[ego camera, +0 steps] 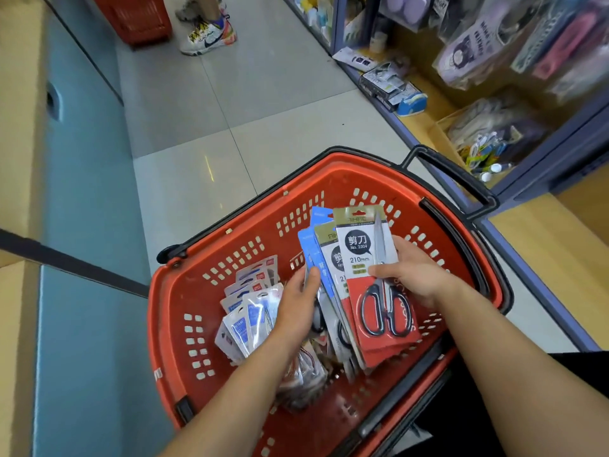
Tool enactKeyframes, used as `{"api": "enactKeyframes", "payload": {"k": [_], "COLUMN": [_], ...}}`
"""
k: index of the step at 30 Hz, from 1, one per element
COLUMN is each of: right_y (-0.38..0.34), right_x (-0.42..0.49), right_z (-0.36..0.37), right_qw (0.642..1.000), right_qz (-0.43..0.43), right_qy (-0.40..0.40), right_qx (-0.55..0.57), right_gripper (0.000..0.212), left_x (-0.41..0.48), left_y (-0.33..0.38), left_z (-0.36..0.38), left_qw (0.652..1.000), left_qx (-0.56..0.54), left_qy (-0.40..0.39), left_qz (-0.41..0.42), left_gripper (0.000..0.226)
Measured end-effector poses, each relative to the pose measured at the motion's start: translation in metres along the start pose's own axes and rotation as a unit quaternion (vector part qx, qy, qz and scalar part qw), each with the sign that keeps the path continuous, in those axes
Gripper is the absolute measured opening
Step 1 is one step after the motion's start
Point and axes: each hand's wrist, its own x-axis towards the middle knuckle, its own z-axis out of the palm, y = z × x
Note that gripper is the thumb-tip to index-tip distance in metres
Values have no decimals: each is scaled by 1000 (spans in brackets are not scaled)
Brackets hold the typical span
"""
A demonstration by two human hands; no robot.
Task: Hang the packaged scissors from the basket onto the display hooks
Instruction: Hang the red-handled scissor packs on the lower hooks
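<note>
Currently my right grip [412, 275] is closed on a fan of packaged scissors [349, 291], thumb laid across the front card [362, 249] and fingers curled behind it. That card is red and white, reads "No. 2304, 210mm", and carries black-handled scissors. More cards are stacked behind it, grey ones and then blue-backed packs [316, 225] on the left side. My left grip [300, 291] pinches that left edge, thumb on the face of the blue cards and fingers behind them. I hold the whole fan tilted, over the red basket [164, 308], its lower ends down among the goods inside. A bunch of smaller blister packs [250, 311] leans just beside my left wrist inside the basket. The basket sits on a pale tiled floor [263, 94]. To the right runs a low shelf [425, 127] of stationery, with blurred hanging packets [478, 44] above it. Far up the aisle I see someone's sneakers [211, 37] beside a second red basket [135, 18].
</note>
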Motion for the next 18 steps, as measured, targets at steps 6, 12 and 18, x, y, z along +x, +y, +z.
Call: {"api": "enactKeyframes", "payload": {"k": [6, 12, 18], "right_y": [6, 6, 13], "right_x": [7, 10, 10], "right_z": [-13, -20, -21], "right_qw": [998, 995, 998], "right_qz": [36, 53, 31], "right_qy": [10, -15, 3], "right_qx": [-48, -88, -55], "right_gripper": [52, 48, 50], "left_x": [1, 9, 15], "left_y": [5, -4, -5], "left_z": [25, 35, 24], "left_qw": [999, 999, 1000], "left_qx": [-11, -8, -22], "left_qy": [-30, -46, -17], "left_qz": [2, 4, 5], "left_gripper": [44, 58, 39]}}
